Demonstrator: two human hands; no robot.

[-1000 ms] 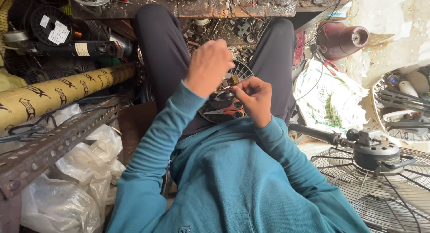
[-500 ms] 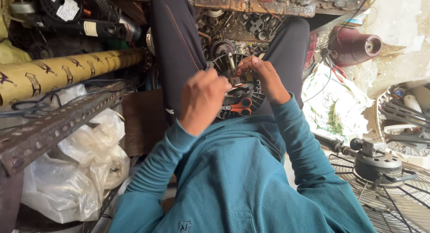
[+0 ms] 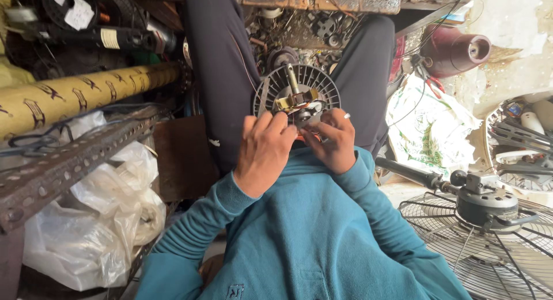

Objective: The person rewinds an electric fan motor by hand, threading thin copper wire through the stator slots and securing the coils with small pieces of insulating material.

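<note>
Both hands have closed in since earlier: past the yellow patterned roll (image 3: 86,95) and white plastic bags (image 3: 86,231), left hand (image 3: 262,153) and right hand (image 3: 331,141) pinch the round black finned fan motor (image 3: 296,95) on the lap.

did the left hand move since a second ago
Yes. The left hand came down from its raised spot above the lap and now rests against the round fan motor, beside the right hand.

The fan motor (image 3: 296,95) is sitting on the lap between both knees, the left hand (image 3: 263,151) and right hand (image 3: 330,140) lying just before it. A plastic bag (image 3: 86,231) is lying left, a fan grille (image 3: 489,248) right.
</note>
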